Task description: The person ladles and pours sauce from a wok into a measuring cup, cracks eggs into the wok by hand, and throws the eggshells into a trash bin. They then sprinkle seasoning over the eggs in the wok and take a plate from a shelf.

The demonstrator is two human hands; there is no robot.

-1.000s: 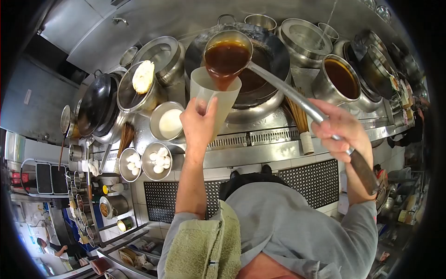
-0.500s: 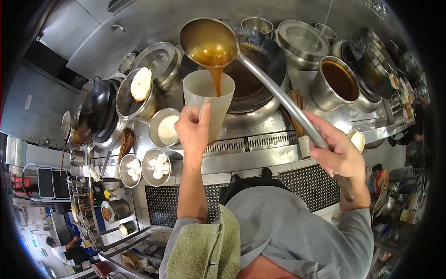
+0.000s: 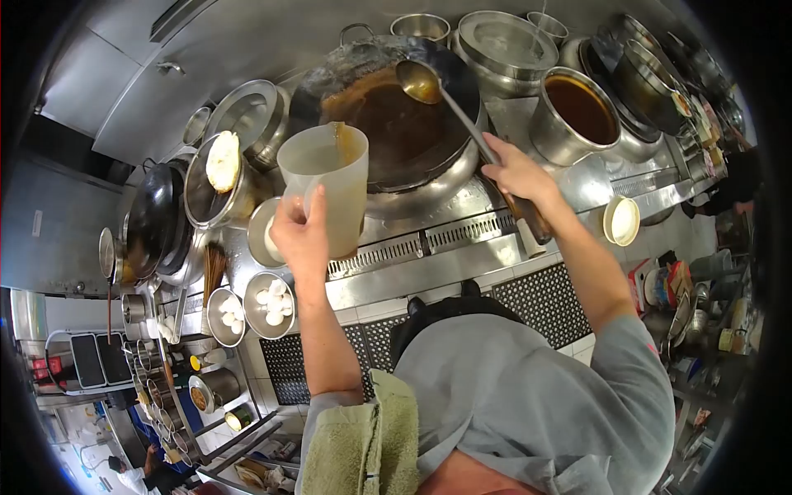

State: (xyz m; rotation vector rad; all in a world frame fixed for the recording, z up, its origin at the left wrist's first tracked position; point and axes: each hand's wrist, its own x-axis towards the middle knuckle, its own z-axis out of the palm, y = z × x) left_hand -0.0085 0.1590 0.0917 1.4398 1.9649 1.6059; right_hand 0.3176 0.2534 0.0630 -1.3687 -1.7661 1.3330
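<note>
My left hand [image 3: 300,235] is closed round the handle of a translucent plastic pitcher [image 3: 342,202], held upright in front of the stove. Brown liquid streaks the inside of its far wall, and a little shows at its base. My right hand [image 3: 518,172] grips the long handle of a metal ladle [image 3: 419,82]. The ladle's bowl is over the large wok [image 3: 309,103], close to the dark brown sauce [image 3: 388,132] in it, with some amber liquid inside the bowl. Whether the bowl touches the sauce I cannot tell.
At right stands a pot of brown sauce [image 3: 581,111]; a pale tub [image 3: 620,221] sits nearer. On the left are a pot [image 3: 205,204] with a pale lump, and two bowls of white balls [image 3: 275,304]. Perforated black mats [image 3: 544,307] cover the floor. Another person [image 3: 132,477] is at lower left.
The ladle has gone from above the pitcher, where it was pouring brown liquid, back and down to the wok. The pouring stream has stopped. The pitcher sits slightly further left in view.
</note>
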